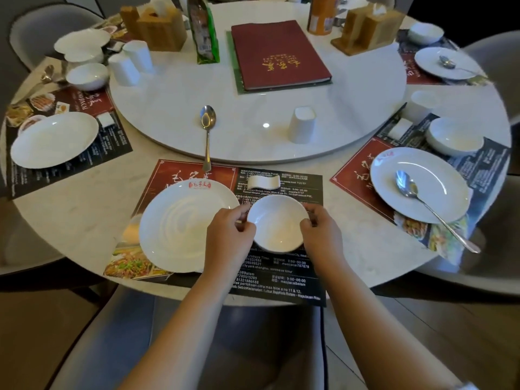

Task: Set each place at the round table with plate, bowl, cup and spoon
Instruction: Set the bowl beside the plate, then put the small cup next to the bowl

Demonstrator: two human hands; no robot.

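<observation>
A small white bowl [277, 223] sits on the near placemat [278, 280], just right of a white plate [185, 225]. My left hand [229, 235] grips the bowl's left rim and my right hand [320, 232] grips its right rim. A white spoon rest [263, 182] lies just beyond the bowl. On the turntable [351, 114] a spoon [207, 133] lies with its handle over the edge, and an upturned white cup [301, 124] stands to its right.
The right place has a plate with spoon [419, 185], a bowl [453, 137] and a cup [423, 104]. The left place has a plate [55, 139], a bowl [87, 76] and two cups [130, 61]. A red menu [278, 53] and wooden holders [156, 26] occupy the turntable. A chair [140, 347] stands below me.
</observation>
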